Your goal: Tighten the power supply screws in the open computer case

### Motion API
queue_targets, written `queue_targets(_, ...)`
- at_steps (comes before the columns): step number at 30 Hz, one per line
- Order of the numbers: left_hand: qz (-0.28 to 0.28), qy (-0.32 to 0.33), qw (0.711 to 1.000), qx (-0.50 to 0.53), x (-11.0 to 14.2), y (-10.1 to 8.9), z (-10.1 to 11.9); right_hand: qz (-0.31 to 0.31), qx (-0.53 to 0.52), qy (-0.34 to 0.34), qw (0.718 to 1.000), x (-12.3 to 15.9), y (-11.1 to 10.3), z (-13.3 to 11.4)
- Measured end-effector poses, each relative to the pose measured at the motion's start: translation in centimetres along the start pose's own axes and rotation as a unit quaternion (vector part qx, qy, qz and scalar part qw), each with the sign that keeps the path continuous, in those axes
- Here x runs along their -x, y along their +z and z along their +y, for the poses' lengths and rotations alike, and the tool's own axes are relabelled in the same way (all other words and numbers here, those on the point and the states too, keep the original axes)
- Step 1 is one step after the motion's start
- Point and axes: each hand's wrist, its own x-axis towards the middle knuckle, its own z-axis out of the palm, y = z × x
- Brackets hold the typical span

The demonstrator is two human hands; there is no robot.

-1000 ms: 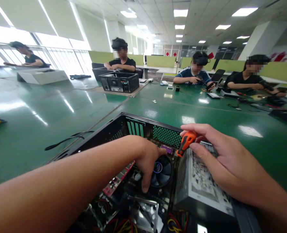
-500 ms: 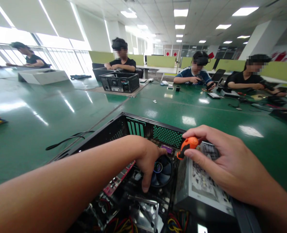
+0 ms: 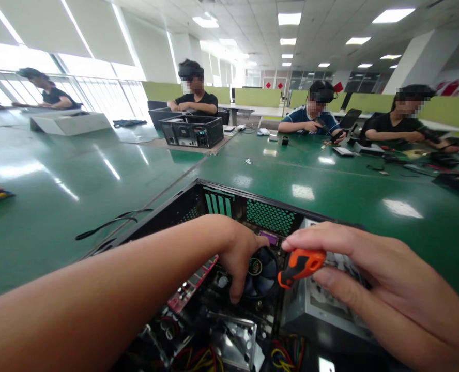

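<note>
An open black computer case [image 3: 214, 194] lies on the green table in front of me. My left hand [image 3: 239, 256] reaches into it, its fingers curled on the rim of the round black cooler fan [image 3: 261, 274]. My right hand [image 3: 372, 284] is closed on an orange-and-black screwdriver handle [image 3: 301, 266], held over the grey power supply [image 3: 318, 305] at the case's right side. The screwdriver's shaft is not visible. A red circuit board [image 3: 193, 289] and bundled coloured wires [image 3: 198, 359] show inside the case.
A black cable [image 3: 109, 223] lies on the table left of the case. Another open case [image 3: 193, 132] stands farther back. Several people sit at the far side with tools and parts. A white box [image 3: 69, 123] is at far left.
My right hand with the screwdriver has come down and toward me, tilting the handle flatter. The left hand stays on the fan.
</note>
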Motion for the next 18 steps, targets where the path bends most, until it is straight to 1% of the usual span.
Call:
queue_targets(2,-0.029,0.001,0.999,-0.016,-0.08,-0.05,0.05,-0.018,-0.001,-0.016,1.000,0.04,-0.03,0.04)
queue_targets(4,-0.051,0.007,0.998,-0.023,-0.08,-0.17,0.19,-0.022,-0.009,-0.024,0.999,0.11,-0.07,0.15)
queue_targets(8,-0.050,0.017,0.998,-0.030,0.08,-0.40,0.44,-0.037,-0.018,-0.027,0.999,0.10,-0.21,0.27)
queue_targets(11,-0.051,0.006,0.998,-0.043,0.18,-0.51,0.56,-0.044,-0.032,-0.026,0.998,-0.19,-0.27,0.19)
queue_targets(13,-0.051,0.000,0.997,-0.049,0.22,-0.57,0.61,-0.044,-0.042,-0.038,0.997,-0.36,-0.26,0.11)
queue_targets(18,-0.050,-0.010,0.997,-0.055,0.21,-0.59,0.58,-0.047,-0.034,-0.051,0.997,-0.40,-0.24,0.10)
